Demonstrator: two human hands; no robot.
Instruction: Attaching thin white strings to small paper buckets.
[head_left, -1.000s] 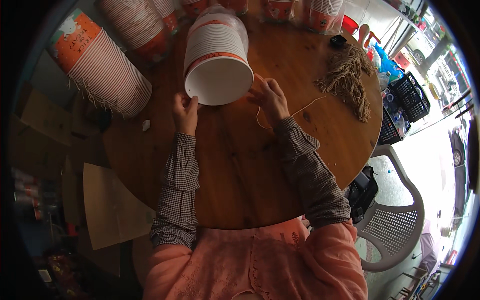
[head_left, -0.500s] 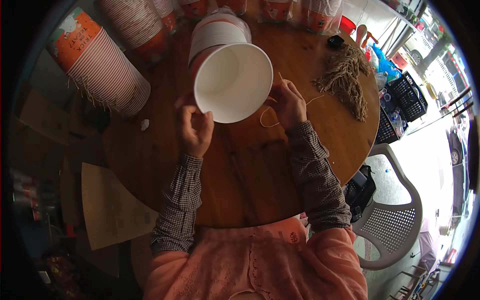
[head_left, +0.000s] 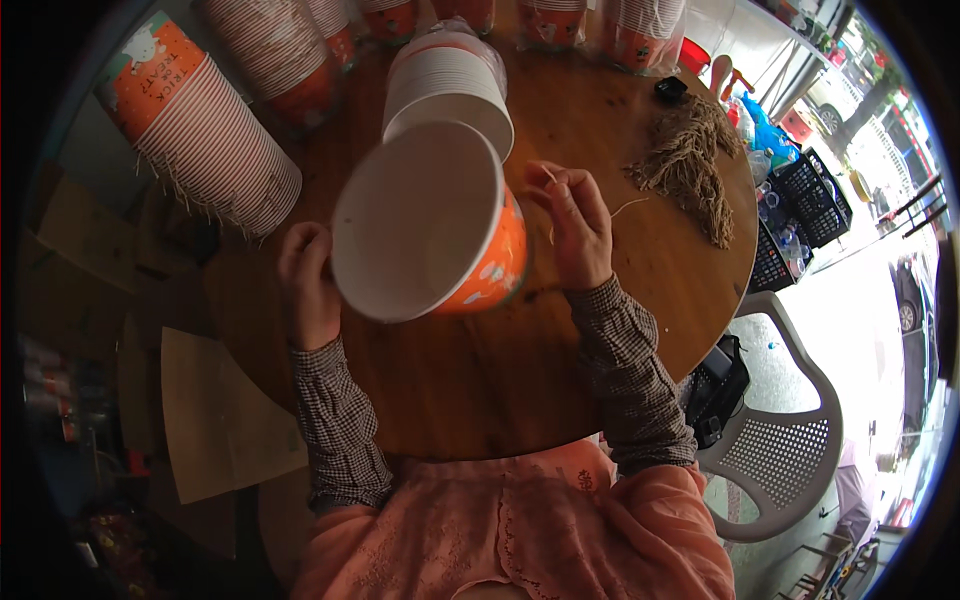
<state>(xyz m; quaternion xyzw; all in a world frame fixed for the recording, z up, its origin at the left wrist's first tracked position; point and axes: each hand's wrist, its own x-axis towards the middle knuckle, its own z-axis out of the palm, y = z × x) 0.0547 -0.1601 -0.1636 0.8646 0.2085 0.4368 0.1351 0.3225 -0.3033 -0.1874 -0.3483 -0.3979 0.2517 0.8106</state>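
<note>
The orange paper bucket [head_left: 415,220] tilts, rim [head_left: 501,190] apparently grasped by your left hand [head_left: 310,285], leaving your right hand's [head_left: 578,230] fingers free to pinch string [head_left: 630,205].

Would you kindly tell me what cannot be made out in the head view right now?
All in the head view:
- Left hand: its fingertips, apparently hidden by the paper bucket and slightly blurred.
- Paper bucket: its outer base, hidden by its own walls.
- Thin string: its path through the right hand, hidden by the fingers.
- Upper bucket stacks: their tops, cut off by the upper edge.
</note>
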